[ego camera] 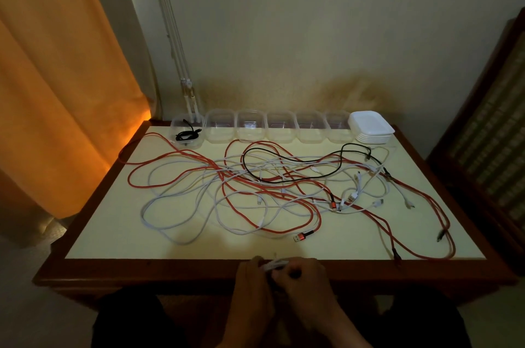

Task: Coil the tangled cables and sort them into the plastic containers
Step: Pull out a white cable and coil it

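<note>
1. Broadly, the table (93, 222) carries everything: a pale top in a dark wooden frame, its back edge against the wall.
2. Across the middle of the top, from near the left edge to the front right corner, sprawls the tangle of cables (255, 188): red, white and one black, looped over and under each other. They look light, soft and limp; I judge they will drag neighbours along if pulled mid-length, so a plug end such as the orange-collared USB plug (302, 236) near the front edge is the better place to take hold.
3. Along the back edge stands a row of clear plastic containers (279, 127), with a stack of white lids (372, 127) at its right end.
4. The leftmost container (186, 134), at the back left corner, already holds a coiled black cable (186, 135).
5. At the front edge, the left hand (252, 282) and right hand (305, 281) meet, fingers curled around a small white cable bundle (274, 264); exactly how the fingers sit on it is too dim to tell.
</note>
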